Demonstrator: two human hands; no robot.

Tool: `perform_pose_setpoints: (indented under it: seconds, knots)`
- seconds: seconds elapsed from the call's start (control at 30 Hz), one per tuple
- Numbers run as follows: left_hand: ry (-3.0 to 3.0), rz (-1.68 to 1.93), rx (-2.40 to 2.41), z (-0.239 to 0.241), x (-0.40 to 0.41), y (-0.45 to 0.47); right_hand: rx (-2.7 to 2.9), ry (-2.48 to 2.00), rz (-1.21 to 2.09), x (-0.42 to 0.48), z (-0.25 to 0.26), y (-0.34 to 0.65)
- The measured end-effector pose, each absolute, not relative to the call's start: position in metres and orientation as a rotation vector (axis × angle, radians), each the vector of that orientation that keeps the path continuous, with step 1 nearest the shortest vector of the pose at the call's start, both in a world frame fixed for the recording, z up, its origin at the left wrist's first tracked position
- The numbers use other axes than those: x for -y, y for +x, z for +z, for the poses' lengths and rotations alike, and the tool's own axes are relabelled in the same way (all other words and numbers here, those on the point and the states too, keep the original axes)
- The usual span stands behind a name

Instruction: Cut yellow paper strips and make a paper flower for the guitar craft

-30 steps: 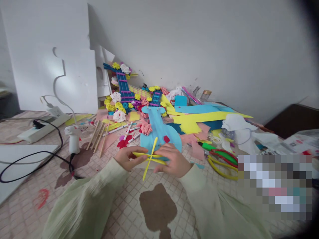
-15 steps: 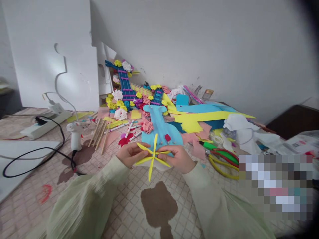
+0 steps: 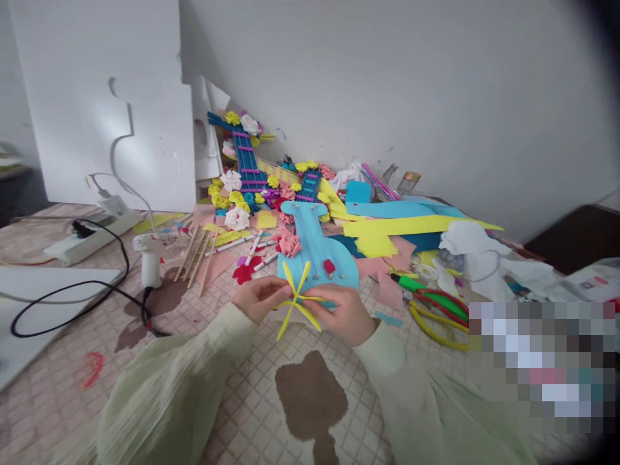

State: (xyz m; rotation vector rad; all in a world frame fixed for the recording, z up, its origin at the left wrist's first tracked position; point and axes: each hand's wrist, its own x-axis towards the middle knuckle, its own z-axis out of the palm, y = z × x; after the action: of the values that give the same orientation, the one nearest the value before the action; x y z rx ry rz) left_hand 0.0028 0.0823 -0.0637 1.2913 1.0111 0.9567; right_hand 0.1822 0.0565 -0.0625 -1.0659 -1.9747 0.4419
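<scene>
A yellow flower shape with several narrow, pointed petals (image 3: 302, 278) is held up between my two hands. My left hand (image 3: 258, 298) pinches it from the left, thumb and fingertips by its middle. From the right, my right hand (image 3: 345, 313) has thumb and fingers closed on a petal; the fingertips are partly hidden. Just behind the flower lies a light blue guitar-shaped cutout (image 3: 310, 242) with a red spot and small pegs. Its lower edge is covered by my hands.
A white glue gun (image 3: 151, 258) stands at left near a power strip (image 3: 92, 239). Wooden sticks (image 3: 196, 255) and marker pens (image 3: 254, 247) lie left of centre. Scissors (image 3: 438, 323) rest at right. Crepe paper flowers (image 3: 237, 218) and yellow paper (image 3: 411, 226) pile up at the back.
The yellow flower has turned in my fingers, so its petals point in different directions. My left hand has shifted slightly right. The whole view has moved a little.
</scene>
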Motion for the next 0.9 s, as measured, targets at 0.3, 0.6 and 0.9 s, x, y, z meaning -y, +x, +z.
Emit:
perform_pose_setpoints:
  seconds: [0.3,0.6,0.9]
  knots:
    - [1.385,0.903,-0.865,-0.064,-0.083,-0.001,1.827,-1.087,0.599,-0.047,-0.047,0.184]
    - [2.039,1.015,-0.936,-0.058,-0.07,0.003,1.802,-0.955,0.68,-0.046,-0.046,0.182]
    - [2.293,1.209,-0.856,-0.051,-0.065,0.003,1.809,-0.839,0.573,-0.045,-0.047,0.181]
